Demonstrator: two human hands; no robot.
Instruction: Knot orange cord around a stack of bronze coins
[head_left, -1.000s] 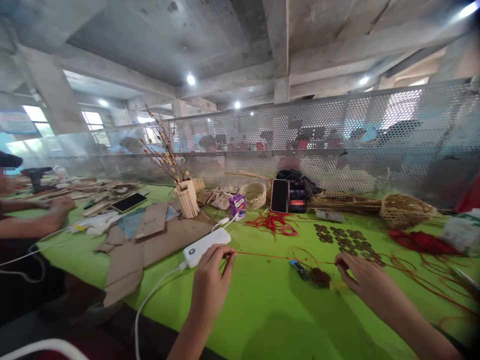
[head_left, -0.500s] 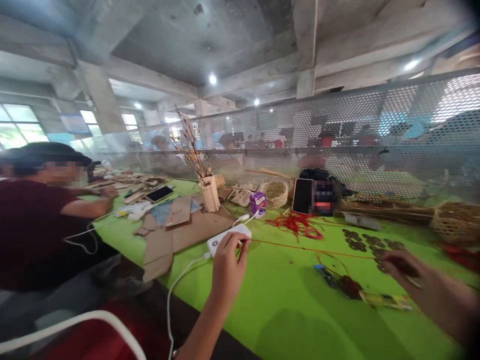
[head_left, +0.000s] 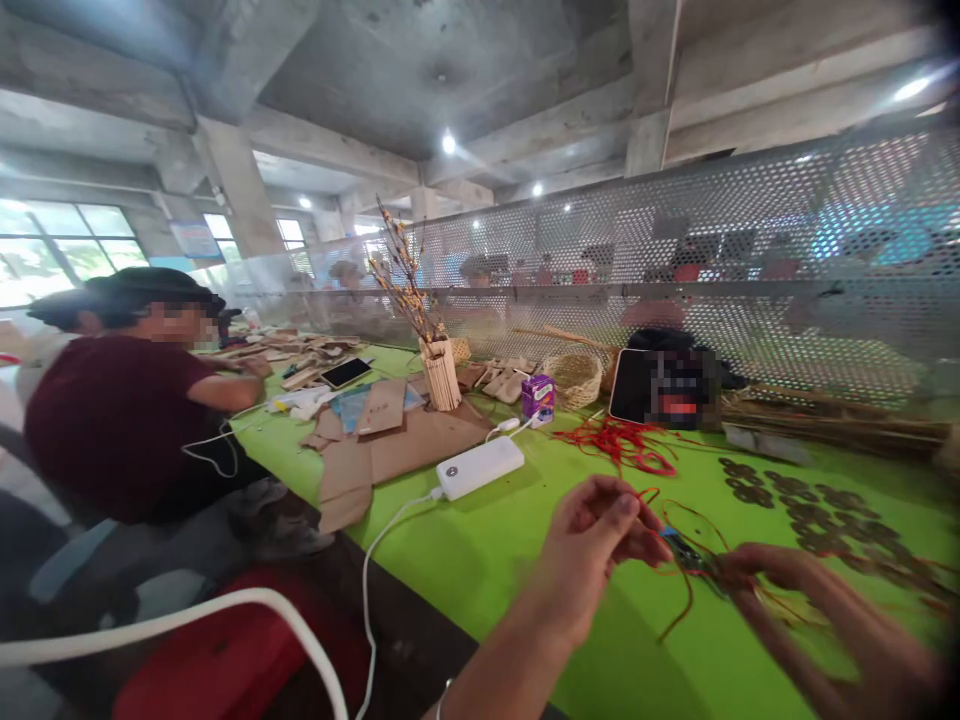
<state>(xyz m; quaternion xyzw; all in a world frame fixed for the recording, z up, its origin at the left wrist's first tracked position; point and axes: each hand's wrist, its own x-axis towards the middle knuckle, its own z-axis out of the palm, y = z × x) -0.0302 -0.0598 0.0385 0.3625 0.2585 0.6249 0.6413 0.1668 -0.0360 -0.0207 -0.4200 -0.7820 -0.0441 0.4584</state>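
A red cord [head_left: 649,494] is pinched between the thumb and fingers of my left hand [head_left: 600,530], over the green table [head_left: 600,620]. My right hand [head_left: 817,610] reaches in from the right, its thumb and fingertips close together at the near end of a small blue-tipped tool [head_left: 684,548]. Blur hides the tool's exact kind and whether the fingers grip it. Loose strands of thin cord [head_left: 681,600] loop around the tool, between the two hands. Partly behind my right hand lies something yellowish, not clear enough to name.
Dark round pieces [head_left: 814,510] lie in clusters on the right. Beyond my left hand are a red cord heap [head_left: 619,440], a purple box [head_left: 537,398], a basket [head_left: 574,380] and a white power bank [head_left: 480,468] with cables. Cardboard [head_left: 405,445] and a seated person [head_left: 127,400] are left.
My left hand has come right, away from the power bank, and my right hand has moved inward to the blue-tipped tool. The cord stretched between them has gone slack. The view has shifted slightly.
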